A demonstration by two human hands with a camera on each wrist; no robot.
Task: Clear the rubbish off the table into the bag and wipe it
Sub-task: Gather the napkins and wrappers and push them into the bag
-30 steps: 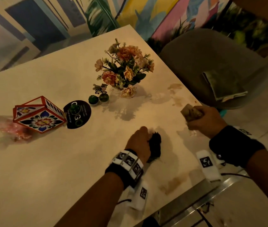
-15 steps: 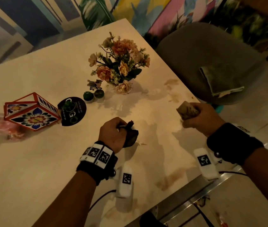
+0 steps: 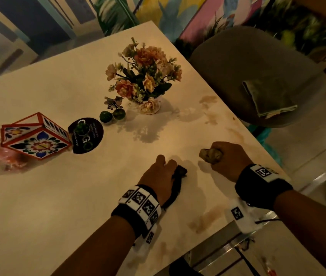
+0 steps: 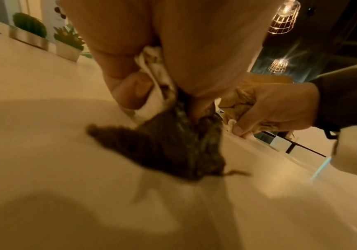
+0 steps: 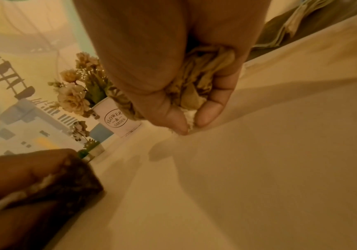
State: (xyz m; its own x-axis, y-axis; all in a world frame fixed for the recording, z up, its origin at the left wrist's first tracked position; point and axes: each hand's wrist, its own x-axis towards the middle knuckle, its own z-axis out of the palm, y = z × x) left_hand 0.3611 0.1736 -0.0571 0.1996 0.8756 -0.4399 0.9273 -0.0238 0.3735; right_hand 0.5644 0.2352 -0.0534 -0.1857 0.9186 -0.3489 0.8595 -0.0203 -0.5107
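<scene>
Gripping a dark cloth [image 3: 176, 185] in my left hand [image 3: 159, 180], I press it down on the pale table [image 3: 62, 196]; my fingers [image 4: 130, 88] curl round its bunched top, which shows a paler lining, and its loose dark corner lies on the surface. My right hand [image 3: 231, 159] sits just beside it, nearer the table's right edge, fingers clenched round a crumpled wad of brownish paper [image 3: 210, 155] that sticks out of my fist, thumb and fingertip low against the tabletop. Brown stains [image 3: 206, 220] mark the table near its front edge. Further off stand a flower pot [image 3: 148, 80], 2 small green plants [image 3: 112, 115], a round black coaster [image 3: 86, 135] and a patterned box [image 3: 33, 136]. A folded cloth [image 3: 267, 96] lies on the grey chair [image 3: 247, 62] beyond the table.
</scene>
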